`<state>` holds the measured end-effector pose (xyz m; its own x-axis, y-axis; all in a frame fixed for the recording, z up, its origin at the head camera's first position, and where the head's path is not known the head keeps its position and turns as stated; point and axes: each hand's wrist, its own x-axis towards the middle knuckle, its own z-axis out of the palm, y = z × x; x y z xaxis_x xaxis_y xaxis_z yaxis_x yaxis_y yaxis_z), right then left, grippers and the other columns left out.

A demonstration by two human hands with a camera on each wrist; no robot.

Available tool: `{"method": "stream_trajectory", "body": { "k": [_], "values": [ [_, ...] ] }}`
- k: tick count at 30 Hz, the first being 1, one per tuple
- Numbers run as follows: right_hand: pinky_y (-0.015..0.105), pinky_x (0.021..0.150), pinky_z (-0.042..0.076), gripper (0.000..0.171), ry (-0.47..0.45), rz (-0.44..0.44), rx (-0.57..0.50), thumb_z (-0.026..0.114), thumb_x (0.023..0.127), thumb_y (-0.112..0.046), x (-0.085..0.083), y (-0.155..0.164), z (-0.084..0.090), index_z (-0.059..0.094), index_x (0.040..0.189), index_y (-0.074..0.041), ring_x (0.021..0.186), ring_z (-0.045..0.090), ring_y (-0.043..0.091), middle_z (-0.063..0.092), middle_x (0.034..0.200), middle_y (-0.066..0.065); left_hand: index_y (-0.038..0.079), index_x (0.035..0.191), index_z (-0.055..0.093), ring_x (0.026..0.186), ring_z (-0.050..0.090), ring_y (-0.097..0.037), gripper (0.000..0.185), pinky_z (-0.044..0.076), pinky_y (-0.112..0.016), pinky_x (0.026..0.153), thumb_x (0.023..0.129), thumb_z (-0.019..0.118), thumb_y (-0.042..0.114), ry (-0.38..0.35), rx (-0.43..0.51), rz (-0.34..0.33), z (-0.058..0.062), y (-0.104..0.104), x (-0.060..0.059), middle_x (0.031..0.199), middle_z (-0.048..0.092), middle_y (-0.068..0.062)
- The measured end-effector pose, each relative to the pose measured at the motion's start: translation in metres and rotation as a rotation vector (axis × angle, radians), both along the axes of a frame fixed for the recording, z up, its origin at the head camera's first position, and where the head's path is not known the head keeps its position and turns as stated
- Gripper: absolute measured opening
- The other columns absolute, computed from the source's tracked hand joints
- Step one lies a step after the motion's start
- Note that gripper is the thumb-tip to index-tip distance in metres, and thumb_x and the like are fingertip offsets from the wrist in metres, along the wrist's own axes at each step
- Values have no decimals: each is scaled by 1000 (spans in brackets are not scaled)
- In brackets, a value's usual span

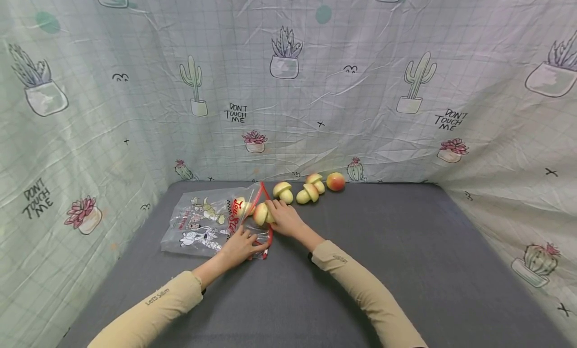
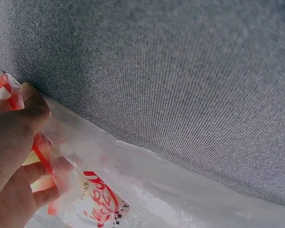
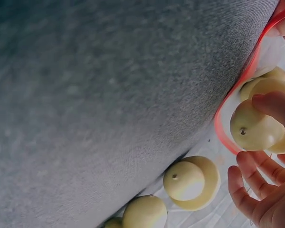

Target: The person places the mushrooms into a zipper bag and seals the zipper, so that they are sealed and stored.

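Cactus-print cloth (image 1: 324,102) behind a dark grey table (image 1: 442,268). On it, toward the left, a clear bag (image 1: 180,228), red-edged mouth (image 3: 220,122) pinched in the left hand (image 1: 240,247). At that mouth, just beyond the left hand, a mushroom (image 1: 260,214) between thumb and fingers of the right hand (image 1: 286,219). Farther back, more mushrooms (image 1: 282,187).

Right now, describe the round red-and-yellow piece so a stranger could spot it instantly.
At the grey table, find the far edge below the patterned curtain. The round piece is rightmost there; unlike the mushroom shapes to its left, it shows no stem.
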<state>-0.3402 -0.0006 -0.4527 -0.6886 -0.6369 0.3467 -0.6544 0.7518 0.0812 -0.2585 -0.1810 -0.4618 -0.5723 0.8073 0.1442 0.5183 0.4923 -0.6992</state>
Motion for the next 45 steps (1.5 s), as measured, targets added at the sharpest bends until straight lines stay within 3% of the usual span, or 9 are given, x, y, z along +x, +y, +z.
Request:
{"method": "stream_trajectory", "body": {
  "k": [9,17,27,28,32,37,45],
  "values": [
    [32,67,49,59,-16,-34,36,66,76,-28,1,-8,3,39,126,-9,94,53,21,54,109,6,42,123,46,78,52,-17,62,44,-38,79,65,65,53,30,-2,-9,-2,0,-1,92,59,4],
    [33,71,49,59,-41,-62,64,64,78,-30,0,-11,0,38,128,-11,100,53,22,53,114,6,42,122,47,89,51,-23,61,43,-42,84,66,67,53,71,17,-38,-4,1,-1,94,57,1],
    [29,58,47,50,-4,-55,49,65,77,-29,-1,-14,-3,43,120,-13,88,52,19,49,100,5,41,122,46,85,49,-19,65,42,-41,84,62,68,56,131,41,-78,-6,-1,-2,93,56,2],
    [29,58,47,50,3,-52,48,65,77,-29,-1,-13,-3,43,119,-12,88,52,19,49,100,5,42,126,41,86,48,-20,66,40,-43,86,66,63,59,151,51,-100,-13,-4,-6,94,54,2],
    [28,60,47,50,12,-31,46,64,78,-28,-1,-11,-1,44,121,-11,90,52,20,51,104,5,41,127,40,85,47,-20,68,39,-44,86,66,64,58,158,72,-119,-13,-4,-7,93,54,2],
    [29,64,48,52,-22,3,5,62,79,-24,2,-5,1,42,125,-9,91,53,20,55,108,6,42,117,50,83,48,-19,60,43,-40,82,61,69,54,123,56,-80,-4,1,-1,90,56,2],
    [30,70,48,37,-74,64,38,56,84,-22,11,10,4,47,117,-8,91,51,19,54,112,6,43,120,48,84,48,-20,60,43,-42,83,64,68,53,83,22,-30,-1,2,2,90,55,2]
  ]
}}
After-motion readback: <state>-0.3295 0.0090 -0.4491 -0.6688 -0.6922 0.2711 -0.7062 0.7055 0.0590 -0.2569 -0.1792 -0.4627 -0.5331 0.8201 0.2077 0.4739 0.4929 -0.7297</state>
